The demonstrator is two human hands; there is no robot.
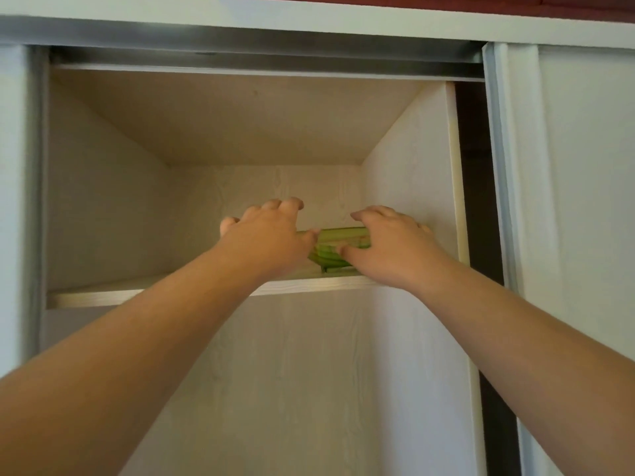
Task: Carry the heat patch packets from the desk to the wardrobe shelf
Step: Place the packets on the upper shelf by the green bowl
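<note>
Two hands are placing green heat patch packets on the wardrobe shelf.

The heat patch packets point(338, 247) are lying in a stack on the wardrobe shelf point(103, 297), near its right wall and close to the front edge. The left hand point(266, 237) is resting on the left side of the stack, fingers curled over it. The right hand point(391, 245) is covering the right side, fingers spread and bent, thumb touching the packets. The sliding door point(567, 201) is standing at the right.
</note>
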